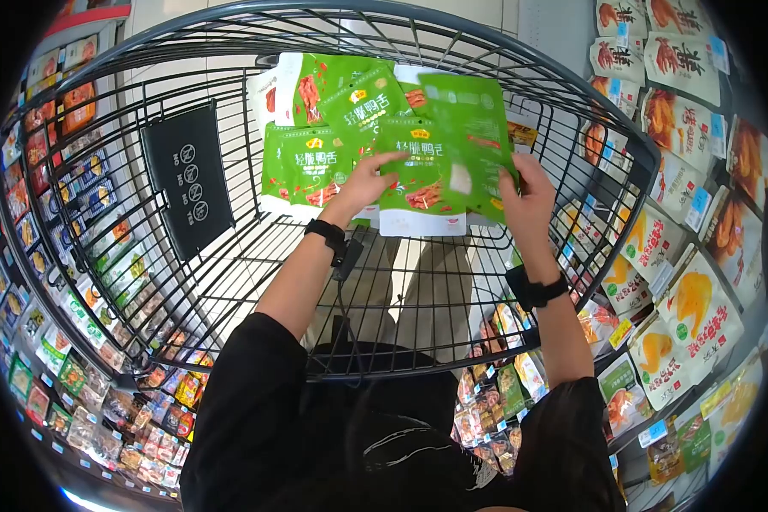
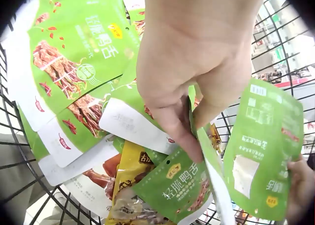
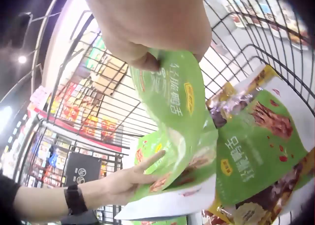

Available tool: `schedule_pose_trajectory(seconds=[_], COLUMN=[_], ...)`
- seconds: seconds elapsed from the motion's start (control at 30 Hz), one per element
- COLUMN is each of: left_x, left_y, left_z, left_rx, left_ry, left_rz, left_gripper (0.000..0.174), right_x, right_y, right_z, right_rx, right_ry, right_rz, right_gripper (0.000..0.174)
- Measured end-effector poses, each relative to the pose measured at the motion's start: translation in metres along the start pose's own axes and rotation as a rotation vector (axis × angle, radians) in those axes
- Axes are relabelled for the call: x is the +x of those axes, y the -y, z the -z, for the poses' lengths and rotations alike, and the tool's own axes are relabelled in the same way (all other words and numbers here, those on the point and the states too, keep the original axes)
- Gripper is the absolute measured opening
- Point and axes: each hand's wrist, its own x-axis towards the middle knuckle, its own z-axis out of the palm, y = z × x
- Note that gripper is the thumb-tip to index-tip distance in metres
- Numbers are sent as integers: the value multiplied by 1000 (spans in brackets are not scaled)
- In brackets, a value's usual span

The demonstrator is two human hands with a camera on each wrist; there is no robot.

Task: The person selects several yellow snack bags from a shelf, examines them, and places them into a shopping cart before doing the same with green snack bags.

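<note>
My left hand [image 1: 369, 182] pinches the edge of a green snack pouch [image 1: 422, 192], its printed front and white bottom strip facing up in the head view. In the left wrist view, that pouch [image 2: 210, 161] stands nearly edge-on between thumb and fingers. Opposite, my right hand [image 1: 527, 194] grips the side of a second green pouch [image 1: 469, 119], which shows its printed back with a pale label. The two pouches overlap. Under and left of them lie several more green pouches [image 1: 303, 162], spread in the shopping cart.
The black wire cart [image 1: 401, 363] surrounds both hands. Yellow packets [image 2: 133, 171] lie among the pouches at one side. A black panel [image 1: 188, 183] hangs on the cart's left. Shelves of packaged food stand left and right, with white pouches [image 1: 700, 316] close on the right.
</note>
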Motion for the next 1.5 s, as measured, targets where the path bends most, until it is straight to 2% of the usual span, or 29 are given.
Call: schedule_pose_trajectory(seconds=[0.03,0.1,0.13,0.2,0.23,0.27,0.33,0.37,0.43,0.5,0.53,0.6,0.63,0.67,0.73,0.77,0.8,0.87,0.9,1.03,1.1,1.13,1.27,1.3,1.33,1.37,1.4,1.5], left_x=[-2,-3,-3,0,-7,-3,7,13,11,14,12,9,6,6,5,3,3,4,5,3,3,3,8,7,5,3,0,-9], left_y=[2,-22,-24,-26,-11,-1,13,-14,-40,-37,-33,-42,-48,-46,-34,-33,-32,-29,-26,-34,-47,-44,-24,-23,-22,-28,-30,-28], left_z=[0,3,0,-6,-6,-2,7,0,8,10,15,27,32,34,39,40,37,25,24,7,3,2,12,19,25,31,37,50], left_rx=[0,-174,-174,-222,-444,-440,-1112,-1098,-1098,-1061,-1062,-1144,-1177,-1175,-1046,-979,-978,-800,-841,-1002,-725,-726,-539,-480,-479,-376,-273,-285], left_ry=[0,-7,-2,-225,-224,-211,-98,-210,-211,-215,-214,-87,-26,-22,174,266,261,212,245,232,269,269,20,-66,-65,-132,-199,-226], left_rz=[4,310,310,333,168,162,471,459,532,596,599,609,676,676,610,576,576,598,619,608,650,654,572,542,543,511,477,422], left_gripper=[51,28,28,25,21,21,32,43,47,61,61,66,63,63,54,49,49,38,35,39,42,42,40,40,40,33,28,26], right_x=[-1,-3,-4,-10,-15,-19,-20,-22,-25,-17,-15,-9,-6,-3,0,1,2,3,2,3,1,0,6,9,11,12,13,11], right_y=[18,51,48,31,22,14,6,4,0,-2,-4,-10,-11,-13,-12,-10,-8,-5,-4,-4,-13,-21,-69,-83,-96,-108,-116,-123], right_z=[-2,-9,-16,-30,-32,-36,-40,-40,-37,-31,-27,-19,-13,-6,4,7,7,5,6,1,-4,-6,-3,3,9,13,15,11], right_rx=[1,-312,-314,-313,-319,-322,-318,-322,-325,-287,-287,-272,-273,-316,-359,-266,-171,-66,33,79,-54,-53,-124,-246,-369,-369,-500,-781], right_ry=[2,87,84,222,209,258,304,328,355,386,387,379,377,401,426,482,538,576,609,635,676,676,312,254,196,195,214,301], right_rz=[-3,158,154,340,333,325,313,294,265,304,301,299,297,291,288,239,190,162,131,116,177,174,7,1,-6,-7,15,25], right_gripper=[30,32,32,32,32,29,26,25,24,21,21,22,22,21,21,22,23,23,24,26,31,31,53,51,51,51,51,57])
